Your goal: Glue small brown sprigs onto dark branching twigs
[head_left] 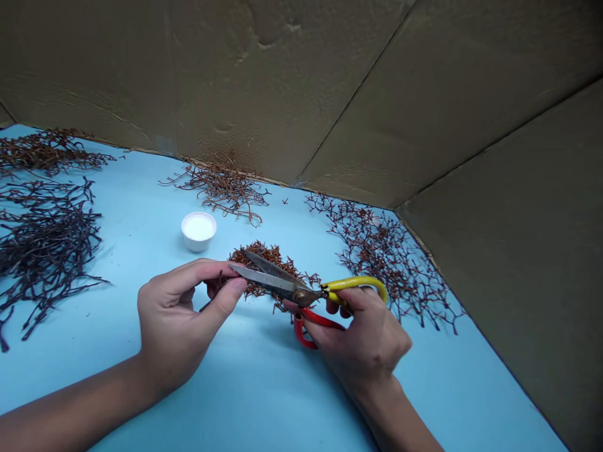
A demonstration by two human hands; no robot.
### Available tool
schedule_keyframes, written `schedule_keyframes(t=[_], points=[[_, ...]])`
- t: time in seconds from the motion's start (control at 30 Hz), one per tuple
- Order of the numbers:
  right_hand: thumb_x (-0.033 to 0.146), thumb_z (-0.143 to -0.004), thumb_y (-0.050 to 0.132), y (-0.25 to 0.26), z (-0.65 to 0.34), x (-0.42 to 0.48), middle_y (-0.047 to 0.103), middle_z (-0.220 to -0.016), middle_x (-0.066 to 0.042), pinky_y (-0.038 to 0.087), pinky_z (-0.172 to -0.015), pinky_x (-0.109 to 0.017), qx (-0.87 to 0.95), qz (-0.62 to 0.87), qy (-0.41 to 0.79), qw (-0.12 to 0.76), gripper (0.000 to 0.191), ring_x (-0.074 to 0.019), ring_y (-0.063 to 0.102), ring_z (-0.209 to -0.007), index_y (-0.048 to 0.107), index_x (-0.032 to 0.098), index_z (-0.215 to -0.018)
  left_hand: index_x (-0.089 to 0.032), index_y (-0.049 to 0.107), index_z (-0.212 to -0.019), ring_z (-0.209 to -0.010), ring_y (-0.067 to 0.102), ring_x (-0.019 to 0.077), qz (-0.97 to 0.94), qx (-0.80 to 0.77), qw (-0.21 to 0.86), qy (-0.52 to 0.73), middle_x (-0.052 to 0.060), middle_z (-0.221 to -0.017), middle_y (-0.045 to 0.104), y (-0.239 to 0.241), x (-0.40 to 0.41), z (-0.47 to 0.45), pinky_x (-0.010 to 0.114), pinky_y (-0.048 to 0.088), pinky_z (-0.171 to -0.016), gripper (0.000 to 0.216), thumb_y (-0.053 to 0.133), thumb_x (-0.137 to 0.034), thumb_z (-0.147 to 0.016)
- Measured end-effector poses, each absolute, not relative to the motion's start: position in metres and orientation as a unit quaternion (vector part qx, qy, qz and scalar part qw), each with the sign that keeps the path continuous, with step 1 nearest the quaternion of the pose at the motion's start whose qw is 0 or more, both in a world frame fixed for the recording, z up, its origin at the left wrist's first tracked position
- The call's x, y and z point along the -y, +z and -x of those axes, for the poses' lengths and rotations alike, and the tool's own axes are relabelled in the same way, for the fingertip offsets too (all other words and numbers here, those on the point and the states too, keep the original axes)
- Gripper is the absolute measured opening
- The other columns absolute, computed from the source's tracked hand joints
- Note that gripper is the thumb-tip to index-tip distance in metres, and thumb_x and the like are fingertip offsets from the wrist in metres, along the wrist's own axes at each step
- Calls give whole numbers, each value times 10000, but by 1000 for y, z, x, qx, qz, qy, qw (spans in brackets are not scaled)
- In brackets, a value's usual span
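Observation:
My right hand (365,336) grips a pair of scissors (277,284) with one yellow and one red handle. The blades are slightly apart and point left, their tips by the fingertips of my left hand (183,314). Thumb and fingers of that left hand are pinched around a thin dark twig, mostly hidden by the fingers. Below and behind the blades lies a heap of short reddish-brown twig clippings (266,254), partly covered by the scissors. A small white cup (198,233) with white contents stands just beyond my left hand.
Dark twigs (51,245) are piled at the left, with brown twigs (47,150) behind them. Thin curly brown stems (226,188) lie at the back, and branched dark red twigs (381,251) at the right. Cardboard walls (282,81) border the light blue tabletop (226,402).

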State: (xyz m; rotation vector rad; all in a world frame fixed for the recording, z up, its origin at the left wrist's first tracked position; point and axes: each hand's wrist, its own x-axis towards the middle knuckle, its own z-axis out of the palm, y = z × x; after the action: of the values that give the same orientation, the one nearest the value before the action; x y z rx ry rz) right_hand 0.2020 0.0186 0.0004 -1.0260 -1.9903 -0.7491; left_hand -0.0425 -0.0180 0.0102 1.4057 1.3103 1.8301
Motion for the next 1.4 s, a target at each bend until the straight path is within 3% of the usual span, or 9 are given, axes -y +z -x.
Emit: schedule_keyframes(t=[0.23, 0.6, 1.0, 1.4], points=[[465, -922, 820, 3, -205, -18, 654, -665, 24, 380, -482, -268, 783, 392, -301, 377, 340, -143, 577, -535, 602, 209, -975, -220, 801, -822, -659, 705, 149, -531, -465, 228, 671, 9, -790, 799, 8, 18, 42, 256, 620, -605, 121, 799, -103, -850], [542, -974, 744, 7, -205, -17, 643, -649, 6, 368, -490, -279, 772, 383, -349, 368, 363, -162, 557, -552, 604, 207, -963, -222, 780, -803, -656, 684, 136, -535, -455, 247, 668, -1, -754, 765, 6, 19, 42, 224, 598, -595, 141, 796, -99, -869], [377, -980, 758, 12, -204, -19, 648, -657, 11, 400, -530, -294, 788, 361, -364, 341, 249, -165, 544, -562, 584, 201, -953, -203, 800, -780, -650, 659, 131, -478, -492, 342, 642, 9, -749, 768, 7, 18, 41, 203, 572, -594, 76, 810, -167, -846], [452, -1018, 713, 11, -205, -18, 639, -664, 4, 370, -521, -307, 799, 375, -338, 326, 286, -167, 532, -562, 575, 209, -957, -239, 832, -834, -707, 705, 114, -466, -462, 404, 638, -15, -818, 807, 12, 16, 43, 167, 600, -682, 97, 796, -161, -877]])
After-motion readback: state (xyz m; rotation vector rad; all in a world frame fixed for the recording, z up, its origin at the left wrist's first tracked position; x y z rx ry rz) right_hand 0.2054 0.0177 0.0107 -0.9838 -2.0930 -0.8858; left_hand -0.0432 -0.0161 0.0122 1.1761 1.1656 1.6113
